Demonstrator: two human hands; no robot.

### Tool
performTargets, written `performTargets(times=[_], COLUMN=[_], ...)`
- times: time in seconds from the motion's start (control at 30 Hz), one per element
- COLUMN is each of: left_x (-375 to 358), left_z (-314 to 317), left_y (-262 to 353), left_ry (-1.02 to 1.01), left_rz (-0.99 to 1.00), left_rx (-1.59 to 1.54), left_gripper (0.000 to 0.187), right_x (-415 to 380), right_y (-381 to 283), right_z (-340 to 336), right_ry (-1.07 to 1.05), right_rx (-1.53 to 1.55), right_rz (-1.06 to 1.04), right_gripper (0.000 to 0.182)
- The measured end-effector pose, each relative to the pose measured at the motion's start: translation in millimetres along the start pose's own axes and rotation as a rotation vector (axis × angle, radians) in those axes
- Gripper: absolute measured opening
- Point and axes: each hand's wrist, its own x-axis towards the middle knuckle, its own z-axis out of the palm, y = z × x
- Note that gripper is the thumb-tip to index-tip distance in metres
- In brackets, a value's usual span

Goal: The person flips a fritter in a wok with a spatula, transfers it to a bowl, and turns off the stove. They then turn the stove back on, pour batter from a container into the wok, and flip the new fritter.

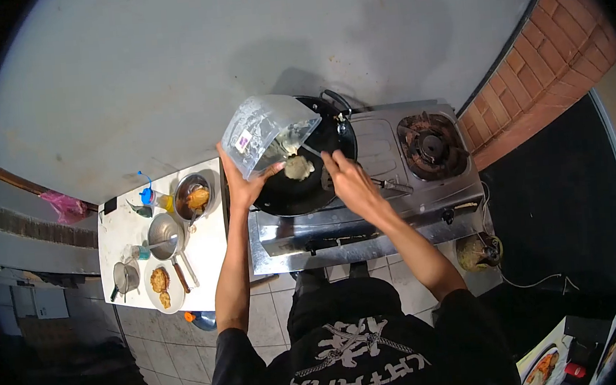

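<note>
My left hand [244, 185] grips a clear plastic container [256, 128], which is tilted over a black wok [291, 202] on the left side of the stove. Some pale food remains inside the container's lower side. My right hand [350, 180] is closed on a utensil whose thin shaft reaches toward the container's mouth. A pale lump of batter or dough [297, 168] shows over the wok, just below the container; whether it touches the wok is unclear. A metal-handled utensil [393, 186] lies by the wok's right side, partly behind my right hand.
On the white table [209, 265] at left are a metal bowl [194, 196] with browned food, another metal bowl [165, 236], a plate of fried food [175, 293], a strainer [126, 278] and bottles. A bare burner [432, 146] is at right, beside a brick edge.
</note>
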Motion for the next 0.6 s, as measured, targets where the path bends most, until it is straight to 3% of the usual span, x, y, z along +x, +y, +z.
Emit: performTargets(times=[0.1, 0.3, 0.6], left_x=[-1, 0, 8], left_z=[-3, -4, 4], left_y=[-11, -14, 6], left_ry=[0.029, 0.033, 0.076], left_rz=[0.009, -0.040, -0.055], left_rx=[0.038, -0.015, 0.123], left_gripper=[0.095, 0.096, 0.094], right_x=[-22, 10, 39], right_y=[1, -16, -17], right_z=[10, -24, 3], right_ry=[-0.014, 0.015, 0.052], right_rx=[-0.083, -0.073, -0.182], right_rz=[-0.125, -0.026, -0.067], right_gripper=[0.043, 0.047, 0.046])
